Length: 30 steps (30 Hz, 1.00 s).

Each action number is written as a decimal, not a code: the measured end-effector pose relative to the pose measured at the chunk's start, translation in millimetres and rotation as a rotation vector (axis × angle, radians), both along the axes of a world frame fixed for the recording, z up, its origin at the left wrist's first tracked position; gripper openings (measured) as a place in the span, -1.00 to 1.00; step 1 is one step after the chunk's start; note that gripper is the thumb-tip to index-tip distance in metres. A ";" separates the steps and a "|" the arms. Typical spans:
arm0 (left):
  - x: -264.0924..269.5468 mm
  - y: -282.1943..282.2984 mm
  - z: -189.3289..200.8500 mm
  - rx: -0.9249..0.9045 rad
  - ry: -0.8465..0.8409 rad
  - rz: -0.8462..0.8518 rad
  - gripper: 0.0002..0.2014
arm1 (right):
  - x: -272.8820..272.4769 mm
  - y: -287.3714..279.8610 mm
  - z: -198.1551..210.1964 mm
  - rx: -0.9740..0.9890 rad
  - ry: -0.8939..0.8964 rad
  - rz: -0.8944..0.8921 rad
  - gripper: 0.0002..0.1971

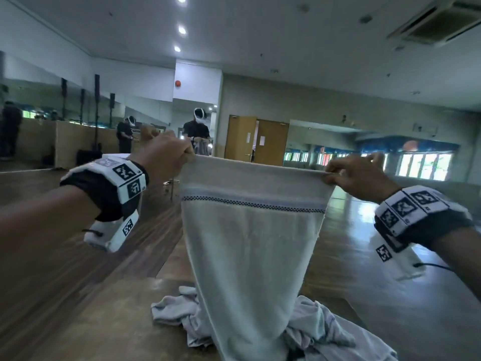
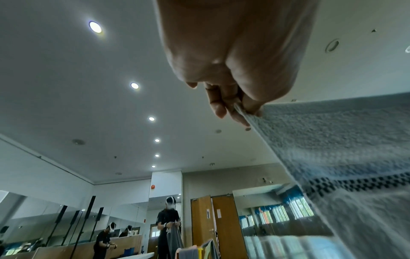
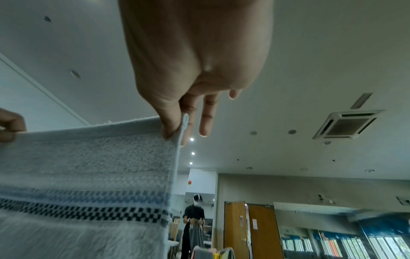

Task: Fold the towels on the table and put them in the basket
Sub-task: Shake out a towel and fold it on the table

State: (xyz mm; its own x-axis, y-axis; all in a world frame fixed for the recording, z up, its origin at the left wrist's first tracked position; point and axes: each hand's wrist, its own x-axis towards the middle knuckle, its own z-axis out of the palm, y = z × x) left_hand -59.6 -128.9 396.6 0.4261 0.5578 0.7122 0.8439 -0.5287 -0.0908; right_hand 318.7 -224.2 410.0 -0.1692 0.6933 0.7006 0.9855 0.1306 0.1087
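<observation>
Here, nearest the camera, a heap of crumpled pale towels [image 1: 309, 327] lies on the wooden table [image 1: 104, 308], and the lower end of a held-up towel [image 1: 250, 243] hangs down in front of that heap. The towel is pale, with a blue stripe and a row of dark checks across it not far below its top edge. It is stretched out flat between both hands, its top edge pulled nearly straight.

The left hand [image 1: 162, 155] pinches the top left corner between thumb and curled fingers [image 2: 224, 105]; the right hand [image 1: 358, 177] pinches the top right corner in the same way, thumb [image 3: 168, 122] pressed on the near face of the cloth (in the right wrist view two of its fingers stick out straight behind the edge). Each wrist carries a white band with black square markers [image 1: 130, 178].

Farther off, across a glossy wooden floor [image 1: 364, 230], a person in dark clothes with a white headset [image 1: 196, 128] stands holding a grey cloth, and another [image 1: 125, 134] stands to the left. Behind them are wooden double doors [image 1: 257, 142], mirrored walls and bright windows [image 1: 424, 166]. Round ceiling lights [image 1: 182, 29] run overhead. No basket can be made out in any view.
</observation>
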 end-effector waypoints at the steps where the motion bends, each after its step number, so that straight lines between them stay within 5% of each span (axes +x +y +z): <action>1: -1.9 -6.2 12.0 0.016 -0.017 0.014 -0.82 | -1.4 -5.4 11.2 0.039 -0.008 -0.010 -0.95; 6: -11.6 -36.0 69.7 0.112 -0.105 0.041 -0.78 | -7.5 -40.3 66.5 0.183 0.046 -0.016 -0.79; 14: -15.9 -70.3 133.6 0.172 -0.293 0.042 -0.73 | -17.8 -66.7 127.8 0.300 0.139 0.018 -0.85; 18: -8.1 -55.7 110.1 0.063 -0.221 -0.033 -0.80 | -10.8 -46.5 104.0 0.115 0.249 0.071 -0.95; 23: 6.3 -7.6 9.8 -0.374 -0.033 -0.030 -0.90 | 15.3 3.0 3.0 -0.279 0.230 -0.032 -0.85; 26: 16.0 7.6 -28.1 -0.317 -0.089 -0.004 -0.86 | 20.3 23.3 -28.7 -0.219 0.241 -0.057 -0.77; 30: 13.8 20.9 0.2 -0.221 -0.180 -0.092 -0.89 | 8.5 28.1 -0.9 0.035 0.325 -0.026 -0.87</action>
